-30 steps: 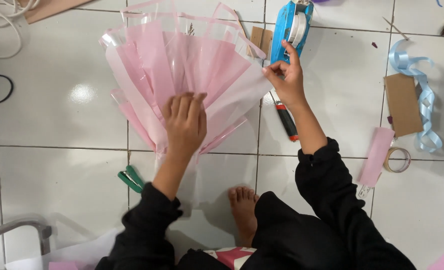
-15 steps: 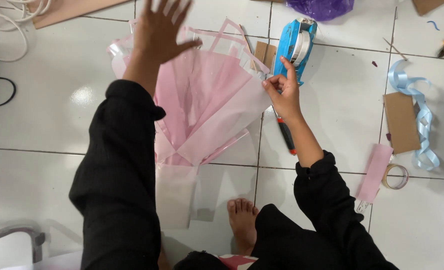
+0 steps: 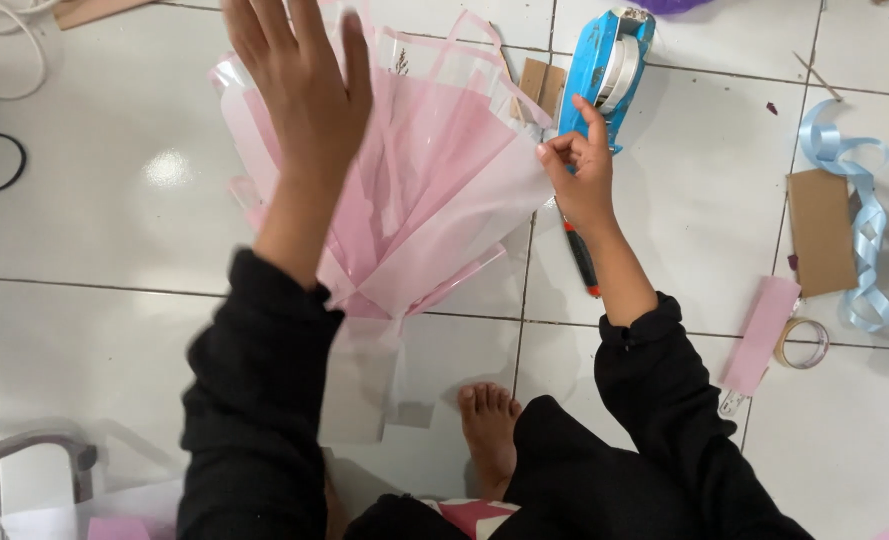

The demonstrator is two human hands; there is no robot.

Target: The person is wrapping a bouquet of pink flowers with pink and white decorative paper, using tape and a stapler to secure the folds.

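A fan-shaped bouquet wrap of pink and clear sheets [image 3: 434, 190] lies on the white tiled floor. My left hand [image 3: 299, 85] is raised above its upper left part, fingers spread, holding nothing. My right hand [image 3: 576, 165] pinches the wrap's right edge between thumb and fingers. Just beyond that hand sits a blue tape dispenser [image 3: 609, 65]. A red and black cutter [image 3: 580, 258] lies on the floor under my right wrist.
A light blue ribbon [image 3: 859, 215] and brown card [image 3: 819, 232] lie at the right, with a pink paper strip [image 3: 761, 335] and a tape roll [image 3: 802, 343] below them. My bare foot [image 3: 486, 420] rests near the wrap's stem. White cord [image 3: 4, 50] lies top left.
My left hand rose off the wrap's lower middle and now hovers spread above its upper left. My right hand kept its pinch on the right edge.
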